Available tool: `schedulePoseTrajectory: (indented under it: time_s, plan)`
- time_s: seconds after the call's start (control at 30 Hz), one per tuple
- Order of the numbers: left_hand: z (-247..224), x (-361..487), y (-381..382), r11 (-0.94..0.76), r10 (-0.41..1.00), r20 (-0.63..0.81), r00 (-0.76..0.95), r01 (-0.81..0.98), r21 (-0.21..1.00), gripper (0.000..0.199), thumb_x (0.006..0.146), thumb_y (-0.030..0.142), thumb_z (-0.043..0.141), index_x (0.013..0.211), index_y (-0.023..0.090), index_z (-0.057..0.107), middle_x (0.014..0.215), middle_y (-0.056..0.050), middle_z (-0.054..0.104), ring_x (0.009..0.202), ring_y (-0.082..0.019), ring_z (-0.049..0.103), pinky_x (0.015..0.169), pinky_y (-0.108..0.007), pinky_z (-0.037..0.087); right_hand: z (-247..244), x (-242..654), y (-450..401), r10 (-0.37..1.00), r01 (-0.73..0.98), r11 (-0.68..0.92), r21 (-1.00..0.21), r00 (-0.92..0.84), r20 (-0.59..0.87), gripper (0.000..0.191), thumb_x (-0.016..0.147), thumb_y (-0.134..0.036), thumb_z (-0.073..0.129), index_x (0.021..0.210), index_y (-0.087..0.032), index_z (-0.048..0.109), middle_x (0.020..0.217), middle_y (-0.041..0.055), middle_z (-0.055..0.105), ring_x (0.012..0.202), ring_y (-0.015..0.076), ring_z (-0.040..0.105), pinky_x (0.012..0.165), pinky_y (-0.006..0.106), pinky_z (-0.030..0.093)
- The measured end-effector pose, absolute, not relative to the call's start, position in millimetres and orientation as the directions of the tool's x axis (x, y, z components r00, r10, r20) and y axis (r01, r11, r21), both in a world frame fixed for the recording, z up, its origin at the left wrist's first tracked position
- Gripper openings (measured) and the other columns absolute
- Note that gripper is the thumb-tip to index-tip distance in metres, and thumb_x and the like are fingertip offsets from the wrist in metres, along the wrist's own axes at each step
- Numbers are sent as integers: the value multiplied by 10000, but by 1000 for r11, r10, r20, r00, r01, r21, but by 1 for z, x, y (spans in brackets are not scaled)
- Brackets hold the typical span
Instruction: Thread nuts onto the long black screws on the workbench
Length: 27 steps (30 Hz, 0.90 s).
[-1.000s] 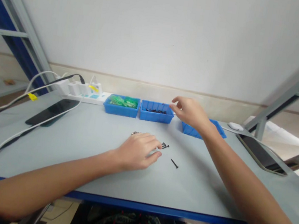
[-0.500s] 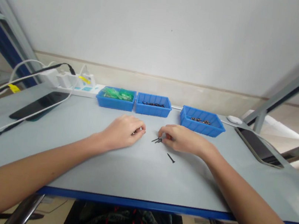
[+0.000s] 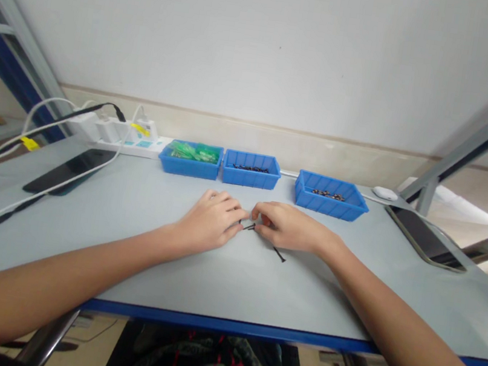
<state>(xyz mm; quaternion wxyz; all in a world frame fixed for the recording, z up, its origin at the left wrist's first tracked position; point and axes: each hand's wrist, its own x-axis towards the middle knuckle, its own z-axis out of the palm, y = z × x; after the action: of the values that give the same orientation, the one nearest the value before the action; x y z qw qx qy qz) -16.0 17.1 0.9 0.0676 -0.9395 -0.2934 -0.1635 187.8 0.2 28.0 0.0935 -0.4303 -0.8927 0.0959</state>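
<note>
My left hand (image 3: 212, 221) and my right hand (image 3: 286, 226) rest on the grey table (image 3: 167, 269), fingertips almost touching at the middle. Between the fingertips lies a small black screw (image 3: 250, 227), pinched by my right hand; my left fingertips meet it from the other side. What my curled left fingers hold is hidden. A second black screw (image 3: 280, 254) lies loose on the table just under my right wrist.
Three blue bins stand at the back: one with green parts (image 3: 191, 158), one with dark screws (image 3: 250, 169), one with small dark parts (image 3: 329, 195). A phone (image 3: 69, 170), cables and a power strip (image 3: 118, 133) lie left; another phone (image 3: 423, 237) and a white mouse (image 3: 384, 193) right.
My right hand came back from the bins to the table middle and took up a screw. My left hand shifted right until both sets of fingertips met.
</note>
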Motion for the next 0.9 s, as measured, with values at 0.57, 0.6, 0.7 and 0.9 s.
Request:
schedulePoseTrajectory:
  time_s: [0.57,0.6,0.7,0.9]
  plan:
    - [-3,-16,25,-833,531,368,763,551,60,182,859,124,434,939,162,594,875,-45,643,859,-207,538,750,-340,363,19,186,5,772,742,636,-213,-612,173,169,822,-209,503,959,-168,593,800,37,622,725,151,534,666,263,367]
    - [-3,-15,25,-828,541,363,759,556,73,181,857,123,429,944,155,584,876,-50,637,853,-210,537,746,-341,375,19,185,4,766,737,643,-208,-616,184,162,826,-214,501,951,-167,592,809,39,620,731,152,533,672,266,369]
    - [0,-15,27,-832,548,382,744,530,163,189,860,133,413,968,132,567,890,-63,622,858,-206,537,758,-331,412,19,183,2,762,734,646,-209,-606,227,174,840,-231,494,967,-155,585,830,53,616,759,161,537,691,275,380]
    - [11,-15,26,-728,670,453,588,404,553,249,870,170,419,1059,154,579,919,-44,604,792,-132,565,721,-256,457,20,179,1,782,742,612,-275,-514,352,187,852,-265,495,965,-142,580,835,60,617,750,158,541,697,279,393]
